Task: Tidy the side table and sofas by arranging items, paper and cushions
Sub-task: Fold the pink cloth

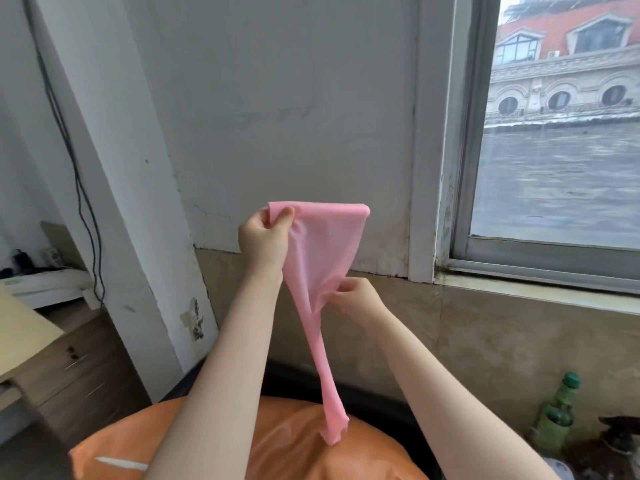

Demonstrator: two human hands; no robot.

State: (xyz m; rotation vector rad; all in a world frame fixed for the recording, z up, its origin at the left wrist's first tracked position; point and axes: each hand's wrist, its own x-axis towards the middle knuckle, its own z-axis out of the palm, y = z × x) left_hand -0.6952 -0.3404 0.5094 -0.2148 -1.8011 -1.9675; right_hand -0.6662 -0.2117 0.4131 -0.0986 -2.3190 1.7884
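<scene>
Scuffed grey wall, window at right, wooden drawer unit at left, daylight

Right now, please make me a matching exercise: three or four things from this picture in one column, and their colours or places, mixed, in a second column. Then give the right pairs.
Things:
1. cloth
2. cushion
3. bottle
4. window

Descriptions:
A. green, lower right by the wall
B. pink, held up by both hands
C. upper right, shows a building outside
D. orange, at the bottom under the arms

Pairs: 1-B, 2-D, 3-A, 4-C
</scene>
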